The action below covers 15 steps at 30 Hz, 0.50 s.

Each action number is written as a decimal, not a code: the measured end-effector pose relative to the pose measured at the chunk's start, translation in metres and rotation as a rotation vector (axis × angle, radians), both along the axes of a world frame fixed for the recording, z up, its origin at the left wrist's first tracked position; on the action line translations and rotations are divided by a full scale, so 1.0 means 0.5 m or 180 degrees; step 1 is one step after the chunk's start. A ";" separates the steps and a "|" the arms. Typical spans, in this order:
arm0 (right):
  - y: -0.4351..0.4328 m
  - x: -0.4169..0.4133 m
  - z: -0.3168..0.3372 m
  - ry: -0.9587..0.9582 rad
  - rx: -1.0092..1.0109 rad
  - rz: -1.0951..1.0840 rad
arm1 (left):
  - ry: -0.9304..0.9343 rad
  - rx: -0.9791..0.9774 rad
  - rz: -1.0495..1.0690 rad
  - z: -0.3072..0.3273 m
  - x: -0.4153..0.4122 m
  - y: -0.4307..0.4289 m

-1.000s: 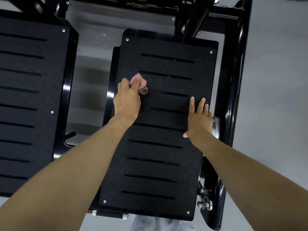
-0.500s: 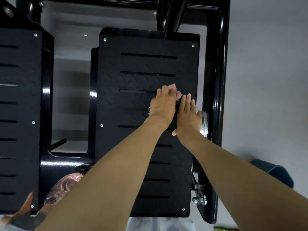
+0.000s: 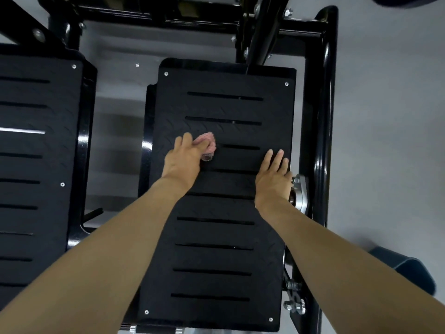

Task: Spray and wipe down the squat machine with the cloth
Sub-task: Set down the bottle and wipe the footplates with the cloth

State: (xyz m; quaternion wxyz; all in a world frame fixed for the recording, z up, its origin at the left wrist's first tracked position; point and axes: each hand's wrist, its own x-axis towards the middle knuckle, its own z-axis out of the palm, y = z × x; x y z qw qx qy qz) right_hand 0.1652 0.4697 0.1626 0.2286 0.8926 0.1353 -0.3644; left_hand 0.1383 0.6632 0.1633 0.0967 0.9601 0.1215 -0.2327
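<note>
One cloth (image 3: 207, 142), clamped in left grip (image 3: 184, 160); right grip (image 3: 273, 180) spread flat on footplate (image 3: 216, 237). Firm overlapping strokes toward right grip are advised.

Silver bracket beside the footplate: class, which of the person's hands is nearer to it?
Right. The right hand rests flat on the footplate, right beside the silver bracket; the left hand grips the cloth farther left.

On right footplate (image 3: 216, 237), mid-length: cloth (image 3: 208, 143) held in left grip (image 3: 184, 160) toward left edge, right grip (image 3: 273, 179) flat near right edge. Left footplate (image 3: 36, 165) leftward across gap. Frame rail (image 3: 322, 141) beside right edge.
</note>
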 end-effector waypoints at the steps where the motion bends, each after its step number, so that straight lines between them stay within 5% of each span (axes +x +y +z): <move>1: -0.001 0.000 -0.001 0.0008 0.0004 0.0029 | -0.0013 0.0013 0.0161 0.000 -0.010 0.019; 6: -0.005 0.000 0.000 0.0020 -0.0005 0.0037 | -0.0093 -0.0126 0.0574 0.009 -0.024 0.065; 11: -0.003 0.003 0.003 0.0055 0.0037 0.0019 | -0.0828 -0.0307 0.0633 0.029 0.017 0.079; 15: -0.006 0.003 0.007 0.0082 0.0025 0.0040 | -0.0381 0.0029 0.0783 0.022 0.068 0.072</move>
